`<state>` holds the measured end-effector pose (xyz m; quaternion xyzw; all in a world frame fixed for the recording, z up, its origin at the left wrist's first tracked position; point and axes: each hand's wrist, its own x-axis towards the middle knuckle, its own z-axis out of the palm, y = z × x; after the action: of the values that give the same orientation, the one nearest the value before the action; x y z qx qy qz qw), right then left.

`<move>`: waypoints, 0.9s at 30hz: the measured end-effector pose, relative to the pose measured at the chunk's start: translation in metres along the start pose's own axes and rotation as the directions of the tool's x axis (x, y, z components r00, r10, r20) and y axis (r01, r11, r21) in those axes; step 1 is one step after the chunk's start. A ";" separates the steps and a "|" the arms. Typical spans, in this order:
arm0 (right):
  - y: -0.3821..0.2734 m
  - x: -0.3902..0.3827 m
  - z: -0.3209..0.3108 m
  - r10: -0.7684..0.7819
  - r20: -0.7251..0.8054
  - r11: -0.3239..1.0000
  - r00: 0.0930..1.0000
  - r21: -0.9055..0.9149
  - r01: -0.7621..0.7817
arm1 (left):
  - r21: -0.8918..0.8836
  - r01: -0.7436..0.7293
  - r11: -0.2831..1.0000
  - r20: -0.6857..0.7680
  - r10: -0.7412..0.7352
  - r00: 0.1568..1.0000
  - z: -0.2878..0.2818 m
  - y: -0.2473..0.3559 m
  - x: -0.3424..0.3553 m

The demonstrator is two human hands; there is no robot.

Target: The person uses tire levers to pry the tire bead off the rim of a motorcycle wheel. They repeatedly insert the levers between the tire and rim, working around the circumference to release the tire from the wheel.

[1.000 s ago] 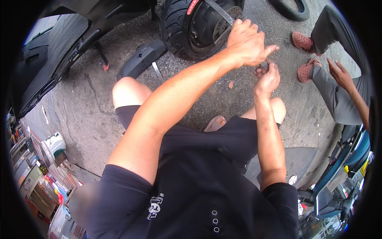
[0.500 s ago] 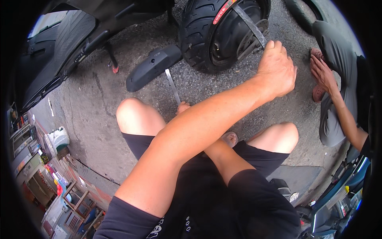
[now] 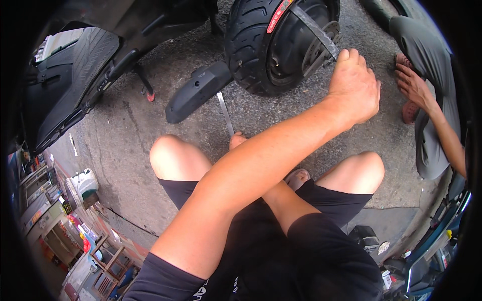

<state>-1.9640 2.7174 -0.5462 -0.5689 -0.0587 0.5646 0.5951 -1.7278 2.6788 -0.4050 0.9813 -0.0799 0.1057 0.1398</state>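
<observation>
cross-armed and holding on

my left hand (image 3: 354, 85), reaching over my right forearm (image 3: 286, 203), grips the near end of a flat metal bar (image 3: 311, 26) that slants across the side of a black-tyred wheel (image 3: 248, 47) on rough pavement (image 3: 135, 118). under that arm, my right hand (image 3: 237, 139), partly hidden, holds a second metal bar (image 3: 226, 113), its far tip just beside a black cover (image 3: 198, 91). part of a black scooter (image 3: 75, 75) fills the upper left; at right, another person's hand (image 3: 414, 85) shows near a grey trouser leg (image 3: 419, 37).

Daylight falls on rough grey pavement (image 3: 118, 155). At lower left, a wooden chair (image 3: 104, 285) stands near colourful clutter (image 3: 86, 244).
</observation>
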 end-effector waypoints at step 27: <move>-0.137 -0.343 -0.143 -0.031 -0.435 0.789 0.900 -0.564 -0.245 | -0.002 -0.064 0.998 0.015 0.064 0.998 -0.013 0.001 0.002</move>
<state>-1.9011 2.4155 -0.2974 -0.8394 -0.0732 0.4128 0.3458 -1.7280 2.6814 -0.3924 0.9789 -0.1123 0.1025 0.1364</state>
